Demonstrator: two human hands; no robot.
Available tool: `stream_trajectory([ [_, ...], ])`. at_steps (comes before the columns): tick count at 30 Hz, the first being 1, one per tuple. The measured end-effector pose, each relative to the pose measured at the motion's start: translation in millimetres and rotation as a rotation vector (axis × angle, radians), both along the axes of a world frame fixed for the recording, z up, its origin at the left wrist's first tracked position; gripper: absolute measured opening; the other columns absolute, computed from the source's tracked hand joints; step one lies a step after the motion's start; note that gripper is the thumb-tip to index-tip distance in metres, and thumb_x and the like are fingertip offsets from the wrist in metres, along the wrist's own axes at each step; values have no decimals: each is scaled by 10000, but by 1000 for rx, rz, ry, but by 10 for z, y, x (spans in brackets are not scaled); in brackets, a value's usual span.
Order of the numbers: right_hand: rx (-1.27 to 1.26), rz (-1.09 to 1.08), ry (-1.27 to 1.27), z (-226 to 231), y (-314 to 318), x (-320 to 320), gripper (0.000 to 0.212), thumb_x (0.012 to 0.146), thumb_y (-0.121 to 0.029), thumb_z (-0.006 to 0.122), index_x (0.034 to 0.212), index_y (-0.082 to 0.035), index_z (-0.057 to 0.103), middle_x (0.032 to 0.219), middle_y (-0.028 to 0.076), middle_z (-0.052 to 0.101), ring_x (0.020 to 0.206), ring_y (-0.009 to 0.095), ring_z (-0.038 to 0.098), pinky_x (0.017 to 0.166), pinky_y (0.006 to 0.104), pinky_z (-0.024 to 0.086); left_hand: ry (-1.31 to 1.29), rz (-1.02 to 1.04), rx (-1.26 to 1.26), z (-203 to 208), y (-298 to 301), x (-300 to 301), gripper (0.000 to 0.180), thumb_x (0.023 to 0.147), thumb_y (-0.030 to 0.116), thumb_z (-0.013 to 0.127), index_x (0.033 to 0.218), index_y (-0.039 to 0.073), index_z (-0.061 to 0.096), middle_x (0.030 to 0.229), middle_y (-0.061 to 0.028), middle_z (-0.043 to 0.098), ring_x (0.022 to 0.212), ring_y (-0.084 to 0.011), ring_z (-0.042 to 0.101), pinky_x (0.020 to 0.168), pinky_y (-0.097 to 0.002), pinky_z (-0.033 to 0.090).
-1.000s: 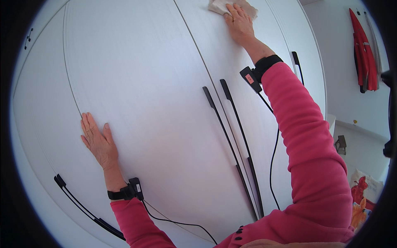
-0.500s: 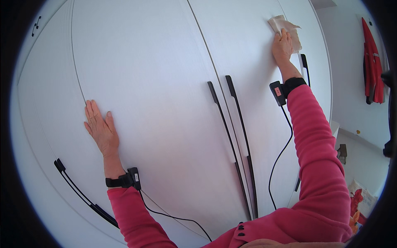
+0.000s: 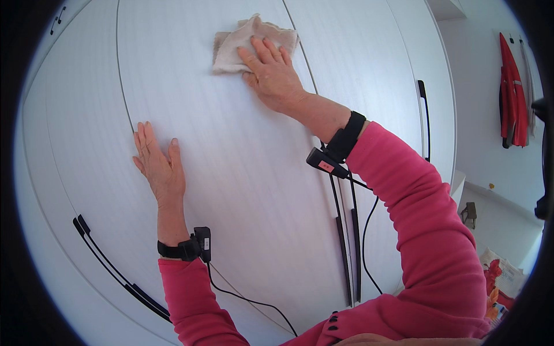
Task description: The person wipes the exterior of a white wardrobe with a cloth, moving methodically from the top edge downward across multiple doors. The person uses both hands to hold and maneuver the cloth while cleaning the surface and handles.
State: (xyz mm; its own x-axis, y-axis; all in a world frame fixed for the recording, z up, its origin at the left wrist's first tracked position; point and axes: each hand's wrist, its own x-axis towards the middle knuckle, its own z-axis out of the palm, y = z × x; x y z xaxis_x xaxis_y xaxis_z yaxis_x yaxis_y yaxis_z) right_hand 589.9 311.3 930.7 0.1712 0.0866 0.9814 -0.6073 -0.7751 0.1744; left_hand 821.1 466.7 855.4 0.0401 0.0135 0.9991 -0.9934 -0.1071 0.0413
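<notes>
since half a second ago, the right hand point(image 3: 274, 81) has swept the cloth point(image 3: 235, 43) leftward from the right-hand door, across the middle seam point(image 3: 308, 72), onto the broad middle door point(image 3: 231, 173). the right arm reaches up and bends over to the left, palm down, fingers slightly spread and laid flat on the cloth, pressing it rather than clenching it. the left hand point(image 3: 161, 164) remains flat on the same door, grasping nothing, fingers pointing up and thumb apart, its fingertips at the left seam point(image 3: 123, 86).

pale beige, the cloth is folded in layers, with a wavy upper edge and a darker corner showing at its left. it lies high on the door, its right edge at about the middle seam.

smooth white surface spreads between the hands and below the cloth. long black handles point(image 3: 343, 259) stand along the middle seam, partly behind the right wrist.
</notes>
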Motion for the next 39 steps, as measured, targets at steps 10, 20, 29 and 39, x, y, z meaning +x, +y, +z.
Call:
stream_trajectory([
  [10,-238,60,270,-88,203,145,527,935,-252,604,1442,-170,483,1563,53,354,1476,256,265,1217,462,185,-120,-274,280,187,-351,-1042,647,1049,478,400,1575,125,264,1653,-70,222,1508,-276,253,1223,-530,98],
  [20,-110,-39,-119,-172,-711,-1264,522,964,-277,584,1461,-191,450,1558,68,372,1472,265,285,1199,463,220,-399,-129,490,750,-1166,-2285,736,1024,573,386,1560,77,293,1625,-146,270,1520,-288,215,1222,-557,97],
  [29,155,-213,-377,-850,-1301,-2071,606,1012,-406,487,1564,-219,320,1642,64,250,1520,264,213,1232,464,135,-627,-208,572,514,-1692,-3304,647,1016,563,416,1377,35,517,1547,-139,403,1491,-262,284,1220,-555,168],
  [39,126,-139,-243,-476,-1045,-1631,612,1003,-363,507,1561,-192,324,1640,106,250,1519,331,198,1224,486,163,-555,-246,474,609,-1346,-2701,631,1024,560,401,1392,62,519,1518,-108,450,1467,-227,331,1221,-564,153],
])
